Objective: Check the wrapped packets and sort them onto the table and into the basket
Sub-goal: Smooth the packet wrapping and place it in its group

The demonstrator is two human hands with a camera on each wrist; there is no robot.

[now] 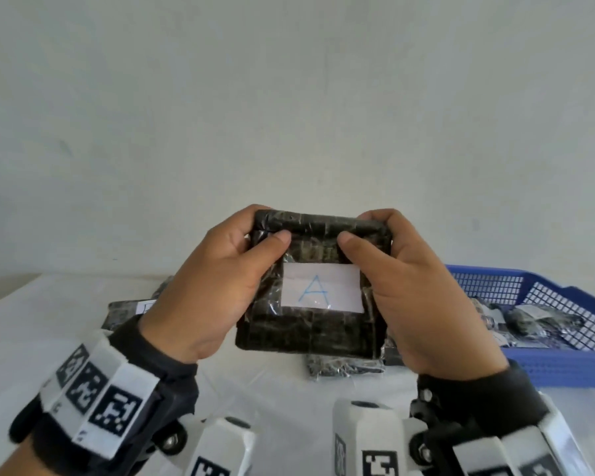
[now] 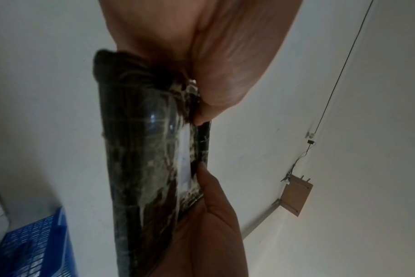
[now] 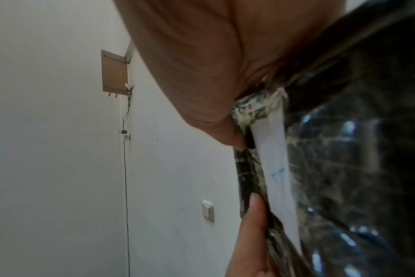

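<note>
Both hands hold up one dark, plastic-wrapped packet [image 1: 310,331] above the table, its white label [image 1: 322,287] with a blue letter A facing me. My left hand [image 1: 217,280] grips its left side, thumb on the front near the top. My right hand [image 1: 416,286] grips the right side the same way. The left wrist view shows the packet [image 2: 140,150] edge-on between my left hand [image 2: 201,65] above and the other hand below. In the right wrist view the packet [image 3: 355,150] and its label [image 3: 275,159] fill the right half, pinched by my right hand [image 3: 201,65].
A blue mesh basket [image 1: 564,365] at the right holds several wrapped packets [image 1: 526,321]. More packets lie on the white table [image 1: 31,338]: one behind my left wrist [image 1: 124,314] and one under the held packet [image 1: 344,369]. A white wall stands behind.
</note>
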